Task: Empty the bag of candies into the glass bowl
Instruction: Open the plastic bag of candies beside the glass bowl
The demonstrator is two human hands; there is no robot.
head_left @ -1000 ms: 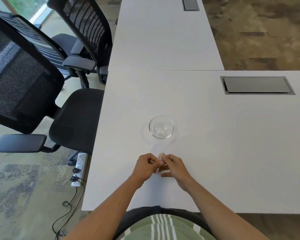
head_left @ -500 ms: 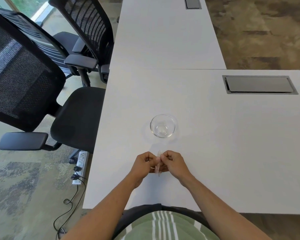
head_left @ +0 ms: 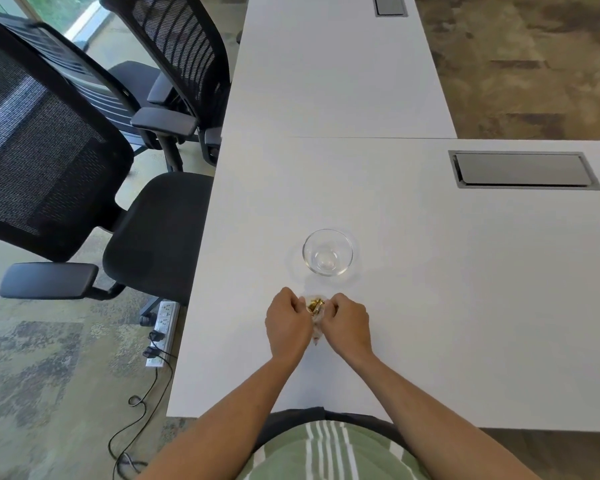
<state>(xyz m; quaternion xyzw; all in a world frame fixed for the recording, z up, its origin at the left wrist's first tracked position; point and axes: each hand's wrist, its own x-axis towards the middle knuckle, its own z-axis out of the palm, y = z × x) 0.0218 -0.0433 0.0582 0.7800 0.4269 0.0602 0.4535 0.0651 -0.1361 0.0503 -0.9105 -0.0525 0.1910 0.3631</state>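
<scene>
A small clear glass bowl (head_left: 327,251) stands on the white table (head_left: 430,271), with nothing inside it. Just in front of it, nearer to me, a small clear plastic bag of candies (head_left: 316,306) is held between both hands; gold-wrapped candies show through its mouth. My left hand (head_left: 286,323) grips the bag's left side and my right hand (head_left: 347,322) grips its right side. The bag's mouth is pulled apart between them. The bag's lower part is mostly hidden by my fingers.
A grey cable hatch (head_left: 523,169) is set into the table at the back right. Black mesh office chairs (head_left: 59,161) stand along the table's left edge. A power strip (head_left: 163,332) with cords lies on the carpet below.
My hands have drawn slightly apart and the bag's mouth has opened, so the gold candies now show. The bowl has not moved.
</scene>
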